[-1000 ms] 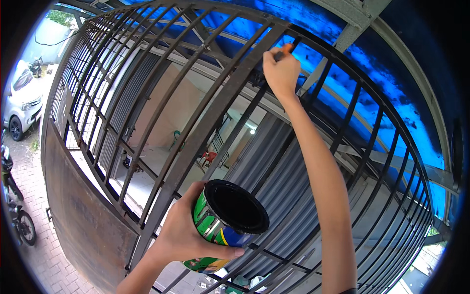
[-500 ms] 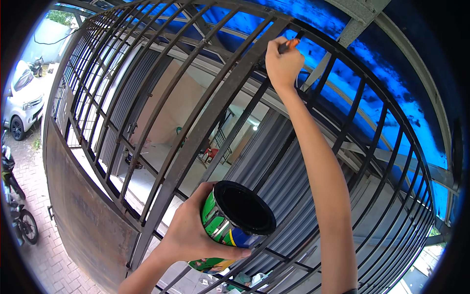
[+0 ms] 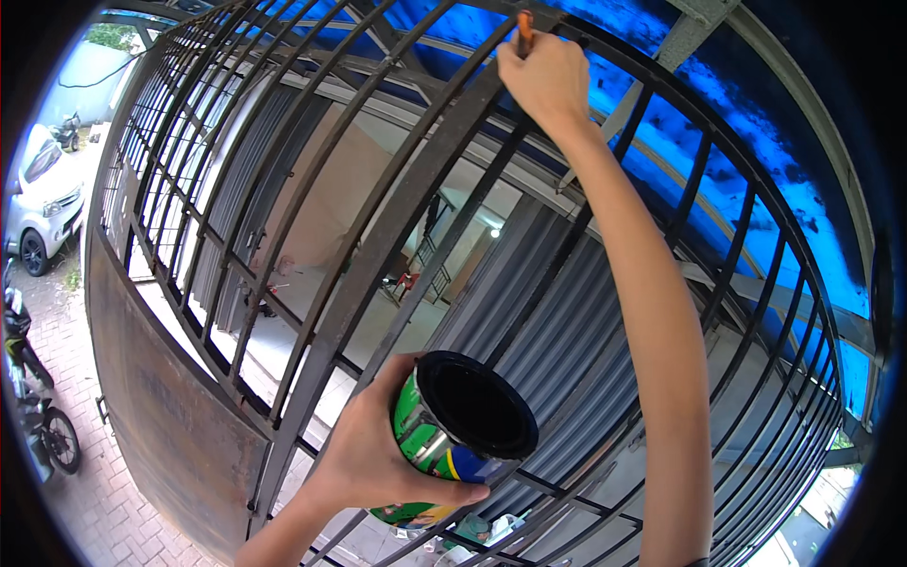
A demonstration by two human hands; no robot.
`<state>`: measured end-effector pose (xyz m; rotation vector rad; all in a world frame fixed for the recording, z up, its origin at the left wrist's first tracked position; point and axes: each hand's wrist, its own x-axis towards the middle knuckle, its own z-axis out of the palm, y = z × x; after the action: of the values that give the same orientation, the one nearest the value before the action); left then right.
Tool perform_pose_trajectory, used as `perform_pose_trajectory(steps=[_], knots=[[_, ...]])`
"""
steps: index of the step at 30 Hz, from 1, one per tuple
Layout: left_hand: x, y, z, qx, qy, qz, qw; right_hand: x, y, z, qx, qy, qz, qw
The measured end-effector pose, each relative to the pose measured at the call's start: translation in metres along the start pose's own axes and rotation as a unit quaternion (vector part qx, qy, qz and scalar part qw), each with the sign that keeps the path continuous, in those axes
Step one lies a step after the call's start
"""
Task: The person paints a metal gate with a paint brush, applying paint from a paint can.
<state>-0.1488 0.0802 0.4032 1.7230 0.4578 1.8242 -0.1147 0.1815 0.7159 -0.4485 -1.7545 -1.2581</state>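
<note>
My left hand (image 3: 373, 449) is wrapped round an open paint can (image 3: 416, 439) with a green, blue and yellow label. Its rim and inside are black with paint. High up, my right hand (image 3: 551, 80) grips a small paintbrush (image 3: 525, 33), of which an orange part and a dark part show above the fingers; the bristles cannot be made out. This hand is at the upper end of a wide upright post (image 3: 406, 213) of a metal grille, close to the curved top rail (image 3: 652, 71). Glossy black bars lie right of the post, while bars on the left look duller.
Rusty sheet metal (image 3: 175, 406) fills the lower left of the grille. Behind the bars are a grey corrugated shutter (image 3: 567, 321) and a room. Steel beams (image 3: 699, 42) and a blue roof sheet (image 3: 756, 180) are overhead. Motorbikes (image 3: 52, 435) and a white car (image 3: 47, 198) stand at left.
My right hand has moved left and slightly up with the paintbrush, which now points more upright. My left hand keeps hold of the can, almost in the same place.
</note>
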Motion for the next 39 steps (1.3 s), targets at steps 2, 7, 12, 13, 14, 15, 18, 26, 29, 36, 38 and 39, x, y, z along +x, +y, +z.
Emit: perform_pose_trajectory(steps=[2,7,12,13,14,15,18,26,29,36,38,39], knots=[[-0.007,0.001,0.0,0.021,0.015,-0.005,1.0,-0.004,-0.001,0.0,0.006,-0.036,0.015,0.999],[-0.014,-0.003,0.008,0.043,-0.007,-0.006,0.999,-0.008,0.009,0.006,-0.002,-0.006,-0.053,0.999],[-0.024,0.003,0.016,0.026,-0.061,-0.079,0.995,-0.004,-0.003,-0.005,-0.009,-0.07,-0.041,0.997],[-0.025,0.004,0.016,0.031,-0.059,-0.076,0.995,0.002,-0.004,-0.01,0.024,-0.029,-0.011,0.999],[-0.026,0.002,0.015,0.032,-0.051,-0.055,0.997,0.007,-0.003,-0.01,0.059,0.01,0.018,0.998],[-0.025,0.001,0.02,0.028,-0.058,-0.029,0.997,0.011,0.008,-0.01,0.061,0.039,0.022,0.997],[-0.024,0.003,0.02,0.045,-0.051,-0.023,0.997,-0.008,0.005,0.009,0.006,0.014,-0.016,1.0],[-0.017,-0.008,0.019,0.007,-0.065,-0.033,0.997,0.003,0.011,0.022,0.106,0.109,0.094,0.984],[-0.017,-0.012,0.021,-0.007,-0.064,-0.029,0.997,-0.001,0.01,0.024,0.131,0.036,0.104,0.985],[-0.017,-0.013,0.017,-0.022,-0.053,-0.013,0.998,-0.018,0.016,0.015,0.074,0.019,0.074,0.994],[-0.017,-0.011,0.017,-0.024,-0.052,-0.017,0.998,-0.02,0.02,0.0,0.18,0.046,0.132,0.974],[-0.018,-0.011,0.018,-0.025,-0.049,-0.02,0.998,-0.02,0.027,-0.001,0.155,0.063,0.122,0.978]])
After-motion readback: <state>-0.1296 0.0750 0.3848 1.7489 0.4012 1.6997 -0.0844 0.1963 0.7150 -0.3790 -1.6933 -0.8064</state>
